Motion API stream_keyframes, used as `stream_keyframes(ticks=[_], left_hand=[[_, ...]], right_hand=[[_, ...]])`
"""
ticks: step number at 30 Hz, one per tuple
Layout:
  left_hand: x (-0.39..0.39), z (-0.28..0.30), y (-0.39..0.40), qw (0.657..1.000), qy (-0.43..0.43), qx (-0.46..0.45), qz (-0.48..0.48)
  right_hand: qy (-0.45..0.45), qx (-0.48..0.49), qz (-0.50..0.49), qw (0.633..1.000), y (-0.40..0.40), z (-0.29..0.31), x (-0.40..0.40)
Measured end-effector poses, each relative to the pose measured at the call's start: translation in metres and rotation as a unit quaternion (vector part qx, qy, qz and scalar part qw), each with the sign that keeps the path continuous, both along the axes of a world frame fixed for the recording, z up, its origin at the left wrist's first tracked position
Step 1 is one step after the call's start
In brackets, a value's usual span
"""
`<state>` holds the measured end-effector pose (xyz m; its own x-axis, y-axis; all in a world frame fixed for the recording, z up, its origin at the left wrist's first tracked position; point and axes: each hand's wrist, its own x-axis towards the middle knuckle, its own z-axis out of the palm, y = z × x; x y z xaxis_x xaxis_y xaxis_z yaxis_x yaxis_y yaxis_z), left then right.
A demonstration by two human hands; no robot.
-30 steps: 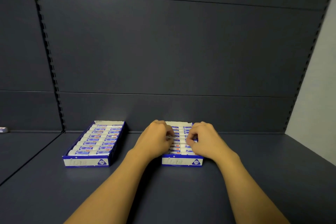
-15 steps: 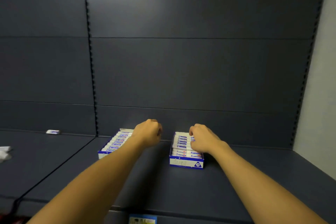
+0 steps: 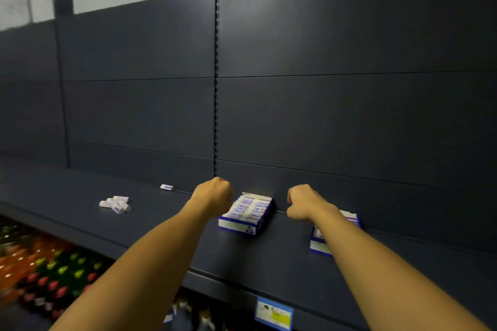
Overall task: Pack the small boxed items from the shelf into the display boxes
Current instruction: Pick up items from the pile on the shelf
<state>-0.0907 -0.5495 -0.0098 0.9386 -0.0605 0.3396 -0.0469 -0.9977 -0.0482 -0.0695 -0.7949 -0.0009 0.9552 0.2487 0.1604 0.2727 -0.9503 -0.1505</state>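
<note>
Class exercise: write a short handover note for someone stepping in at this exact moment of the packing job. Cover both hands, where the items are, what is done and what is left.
Left hand: fist, holding nothing visible, left of the left display box.
Right hand: curled, apparently empty, between that box and the right display box, which the forearm partly hides.
Done: left box looks full.
Left: loose pile and single item lie farther left on the shelf, unpacked.

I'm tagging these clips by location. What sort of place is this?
Most likely a shop aisle: dark slotted shelving, a price label on its front edge, and rows of bottled drinks below.
</note>
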Motion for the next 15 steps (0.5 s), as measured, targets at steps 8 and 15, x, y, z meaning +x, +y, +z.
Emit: stream_keyframes(ticks=[8, 15], left_hand=[[-0.036, -0.001, 0.107, 0.999, 0.016, -0.029, 0.043], [-0.065, -0.004, 0.193, 0.998, 0.028, -0.026, 0.059]], right_hand=[[0.017, -0.016, 0.016, 1.0, 0.084, -0.003, -0.018], [0.024, -0.026, 0.041, 0.999, 0.176, -0.01, -0.043]])
